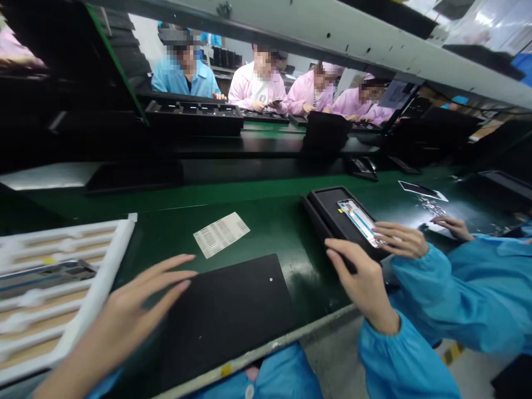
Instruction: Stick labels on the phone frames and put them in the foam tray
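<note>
My left hand (137, 310) lies open at the lower left, its fingers stretched out over the left edge of a black mat (233, 310). Resting against the near edge of a black tray (322, 208) is my right hand (359, 280), with its fingers extended and nothing held. A phone (356, 217) with a lit screen lies in that tray. A co-worker's hand (399, 238) in a blue sleeve touches the phone's near end. The same person's other hand (453, 226) rests further right on the belt.
A white foam rack (106, 260) at the left holds a metal phone frame (45, 274). A white label sheet (221, 234) lies on the green belt (266, 221). Black trays (193, 113) line the far side, where several people in blue and pink coats sit.
</note>
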`<action>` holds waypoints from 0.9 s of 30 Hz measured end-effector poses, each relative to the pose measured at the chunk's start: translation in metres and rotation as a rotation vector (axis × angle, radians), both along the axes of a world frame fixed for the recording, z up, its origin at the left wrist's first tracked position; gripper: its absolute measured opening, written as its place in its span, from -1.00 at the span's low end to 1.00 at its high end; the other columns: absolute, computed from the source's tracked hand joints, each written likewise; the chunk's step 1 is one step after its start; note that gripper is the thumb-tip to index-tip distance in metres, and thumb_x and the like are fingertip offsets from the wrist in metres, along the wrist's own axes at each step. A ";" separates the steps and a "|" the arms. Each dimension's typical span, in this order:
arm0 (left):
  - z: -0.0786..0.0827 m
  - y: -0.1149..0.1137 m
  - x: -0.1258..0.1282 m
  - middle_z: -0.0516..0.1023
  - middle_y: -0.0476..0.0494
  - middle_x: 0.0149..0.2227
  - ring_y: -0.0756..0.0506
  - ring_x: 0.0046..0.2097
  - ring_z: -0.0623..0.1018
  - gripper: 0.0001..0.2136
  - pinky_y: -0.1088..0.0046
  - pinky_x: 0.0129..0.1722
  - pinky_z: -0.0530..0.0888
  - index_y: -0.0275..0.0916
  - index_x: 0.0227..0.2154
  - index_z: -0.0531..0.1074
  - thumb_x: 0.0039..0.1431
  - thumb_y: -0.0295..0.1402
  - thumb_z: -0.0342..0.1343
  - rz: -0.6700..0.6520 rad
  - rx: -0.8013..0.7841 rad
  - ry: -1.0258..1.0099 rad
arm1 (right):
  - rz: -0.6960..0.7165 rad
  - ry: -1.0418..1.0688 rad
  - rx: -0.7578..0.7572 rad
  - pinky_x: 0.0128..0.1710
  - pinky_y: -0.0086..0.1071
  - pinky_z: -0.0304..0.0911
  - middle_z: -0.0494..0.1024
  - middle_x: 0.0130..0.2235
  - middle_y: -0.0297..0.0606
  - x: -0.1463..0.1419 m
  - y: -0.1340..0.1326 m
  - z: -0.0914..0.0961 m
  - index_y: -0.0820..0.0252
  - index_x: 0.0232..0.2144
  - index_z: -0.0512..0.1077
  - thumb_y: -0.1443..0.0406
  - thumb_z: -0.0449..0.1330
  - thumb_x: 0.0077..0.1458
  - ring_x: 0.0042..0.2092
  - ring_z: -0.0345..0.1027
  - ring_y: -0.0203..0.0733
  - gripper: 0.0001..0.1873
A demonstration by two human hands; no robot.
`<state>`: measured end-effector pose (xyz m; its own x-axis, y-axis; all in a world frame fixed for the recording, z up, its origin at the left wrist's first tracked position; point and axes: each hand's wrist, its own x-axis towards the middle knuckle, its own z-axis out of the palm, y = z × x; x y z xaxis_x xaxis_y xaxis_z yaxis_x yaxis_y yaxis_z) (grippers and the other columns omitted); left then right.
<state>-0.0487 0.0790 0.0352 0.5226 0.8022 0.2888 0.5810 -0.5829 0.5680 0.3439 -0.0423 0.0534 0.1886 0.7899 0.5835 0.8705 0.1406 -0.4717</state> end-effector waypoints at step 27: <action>-0.007 -0.068 0.193 0.24 -0.19 0.31 -0.26 0.25 0.38 -0.32 0.22 0.09 0.50 0.07 0.31 0.00 0.20 0.08 0.07 -0.093 -1.048 -1.028 | 0.180 -0.299 0.160 0.12 -0.14 0.36 0.59 -0.01 -0.07 -0.089 0.012 -0.015 0.25 0.08 0.39 0.40 0.04 0.29 0.09 0.44 -0.05 -0.66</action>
